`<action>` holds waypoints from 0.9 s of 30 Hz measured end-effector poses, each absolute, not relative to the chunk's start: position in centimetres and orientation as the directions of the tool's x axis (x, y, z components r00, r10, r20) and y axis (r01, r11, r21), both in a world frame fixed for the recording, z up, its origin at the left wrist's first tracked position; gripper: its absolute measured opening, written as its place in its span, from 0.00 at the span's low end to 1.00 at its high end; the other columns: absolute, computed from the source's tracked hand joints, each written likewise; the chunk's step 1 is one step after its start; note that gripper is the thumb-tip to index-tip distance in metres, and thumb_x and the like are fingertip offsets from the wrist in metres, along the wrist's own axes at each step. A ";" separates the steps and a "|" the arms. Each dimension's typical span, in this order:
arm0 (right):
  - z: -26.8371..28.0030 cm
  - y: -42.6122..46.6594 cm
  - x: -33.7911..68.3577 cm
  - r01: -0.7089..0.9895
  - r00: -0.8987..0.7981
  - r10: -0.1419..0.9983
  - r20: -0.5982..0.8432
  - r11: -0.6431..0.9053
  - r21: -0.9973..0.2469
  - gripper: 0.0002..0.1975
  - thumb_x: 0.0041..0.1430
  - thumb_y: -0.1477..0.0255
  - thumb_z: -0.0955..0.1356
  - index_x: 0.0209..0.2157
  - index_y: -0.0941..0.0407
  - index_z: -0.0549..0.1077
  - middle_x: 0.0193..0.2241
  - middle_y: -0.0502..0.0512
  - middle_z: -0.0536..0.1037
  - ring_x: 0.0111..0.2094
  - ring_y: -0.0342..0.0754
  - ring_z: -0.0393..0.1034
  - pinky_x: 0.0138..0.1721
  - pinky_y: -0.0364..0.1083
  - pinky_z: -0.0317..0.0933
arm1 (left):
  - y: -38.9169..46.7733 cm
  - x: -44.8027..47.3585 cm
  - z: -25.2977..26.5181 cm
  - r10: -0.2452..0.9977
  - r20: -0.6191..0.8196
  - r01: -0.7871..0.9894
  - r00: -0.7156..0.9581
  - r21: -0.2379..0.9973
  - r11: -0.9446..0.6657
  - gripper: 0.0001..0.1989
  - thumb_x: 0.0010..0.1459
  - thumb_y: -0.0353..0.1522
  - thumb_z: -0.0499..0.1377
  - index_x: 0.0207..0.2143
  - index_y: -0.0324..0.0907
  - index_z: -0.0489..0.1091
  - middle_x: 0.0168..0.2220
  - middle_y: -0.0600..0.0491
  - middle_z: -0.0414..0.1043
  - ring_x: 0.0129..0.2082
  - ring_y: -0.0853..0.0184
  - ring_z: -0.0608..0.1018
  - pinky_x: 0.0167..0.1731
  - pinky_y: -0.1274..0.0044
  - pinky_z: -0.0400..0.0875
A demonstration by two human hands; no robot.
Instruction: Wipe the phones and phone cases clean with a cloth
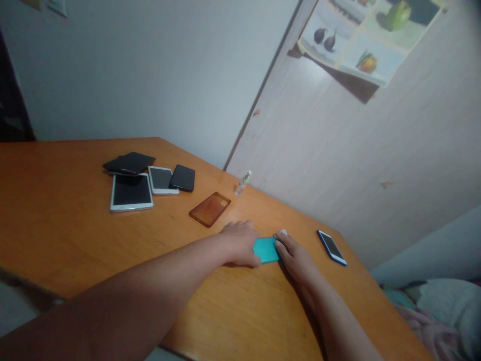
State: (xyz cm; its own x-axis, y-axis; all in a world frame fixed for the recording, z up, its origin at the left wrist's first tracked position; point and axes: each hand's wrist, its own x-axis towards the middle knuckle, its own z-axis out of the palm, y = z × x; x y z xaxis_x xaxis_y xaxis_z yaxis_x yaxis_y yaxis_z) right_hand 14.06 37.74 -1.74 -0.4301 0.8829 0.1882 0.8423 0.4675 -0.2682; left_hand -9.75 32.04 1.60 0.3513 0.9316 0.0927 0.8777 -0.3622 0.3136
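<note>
A turquoise phone case lies on the wooden table between my hands; whether a phone is inside cannot be made out. My left hand is closed over its left end, thumb on the near edge. At the right end, my right hand has its fingers bent onto the case. A bit of white cloth or tissue shows at those fingertips, mostly hidden by the hand. Beyond my left hand lies a clear brown phone case. Behind that stands a small clear bottle with a pale top.
On the table's left are a white tablet, a smaller white device, a black device and stacked black items. A phone with a blue edge lies at right. A wall runs along the far edge.
</note>
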 end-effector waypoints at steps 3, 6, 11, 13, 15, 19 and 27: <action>-1.4 36.1 12.2 0.820 -0.509 0.850 0.134 0.526 -0.225 0.24 0.70 0.59 0.58 0.61 0.50 0.68 0.63 0.57 0.67 0.67 0.57 0.53 0.65 0.61 0.50 | 32.1 -9.7 1.3 0.936 0.110 0.870 0.333 0.347 -0.351 0.30 0.43 0.50 0.62 0.47 0.45 0.69 0.47 0.45 0.71 0.48 0.49 0.75 0.46 0.60 0.72; -0.9 34.2 10.2 0.752 -0.614 0.785 0.080 0.613 -0.242 0.25 0.71 0.59 0.56 0.66 0.46 0.61 0.67 0.55 0.60 0.70 0.58 0.45 0.66 0.66 0.39 | 32.2 -9.7 1.0 0.944 0.136 0.861 0.301 0.386 -0.330 0.31 0.44 0.48 0.62 0.50 0.45 0.65 0.51 0.44 0.70 0.51 0.50 0.74 0.48 0.62 0.71; -0.5 33.8 10.0 0.737 -0.636 0.771 0.029 0.617 -0.276 0.25 0.72 0.60 0.55 0.67 0.44 0.57 0.68 0.54 0.58 0.71 0.59 0.40 0.65 0.71 0.31 | 32.4 -9.7 0.8 0.946 0.137 0.855 0.295 0.405 -0.325 0.32 0.44 0.47 0.62 0.50 0.44 0.63 0.51 0.43 0.71 0.52 0.50 0.74 0.49 0.63 0.71; -0.7 34.3 10.8 0.800 -0.552 0.832 0.052 0.547 -0.248 0.25 0.72 0.59 0.56 0.67 0.45 0.60 0.68 0.55 0.59 0.71 0.61 0.41 0.65 0.72 0.30 | 32.4 -9.7 0.9 0.947 0.126 0.855 0.294 0.409 -0.320 0.34 0.45 0.47 0.63 0.53 0.44 0.62 0.53 0.43 0.71 0.53 0.49 0.74 0.50 0.62 0.69; -0.9 34.7 11.5 0.840 -0.487 0.870 0.080 0.492 -0.231 0.24 0.71 0.60 0.57 0.65 0.47 0.62 0.67 0.56 0.59 0.70 0.63 0.42 0.64 0.73 0.31 | 32.4 -9.7 1.0 0.948 0.112 0.858 0.298 0.403 -0.317 0.34 0.45 0.48 0.62 0.53 0.44 0.62 0.53 0.42 0.70 0.53 0.48 0.74 0.51 0.61 0.69; -1.0 34.5 11.5 0.768 -0.574 0.810 0.122 0.584 -0.263 0.21 0.69 0.62 0.61 0.61 0.45 0.68 0.63 0.56 0.67 0.67 0.59 0.54 0.65 0.68 0.41 | 32.2 -9.8 1.3 0.940 0.100 0.861 0.327 0.379 -0.340 0.29 0.48 0.48 0.61 0.50 0.45 0.65 0.52 0.44 0.71 0.52 0.49 0.75 0.50 0.61 0.70; -0.4 34.6 11.4 0.620 -0.339 0.900 0.275 0.434 -0.654 0.15 0.64 0.60 0.64 0.37 0.54 0.78 0.36 0.57 0.82 0.38 0.52 0.76 0.40 0.49 0.67 | 32.0 -9.8 1.3 0.934 0.116 0.875 0.339 0.327 -0.358 0.29 0.47 0.49 0.60 0.49 0.43 0.67 0.51 0.42 0.70 0.52 0.47 0.73 0.49 0.60 0.69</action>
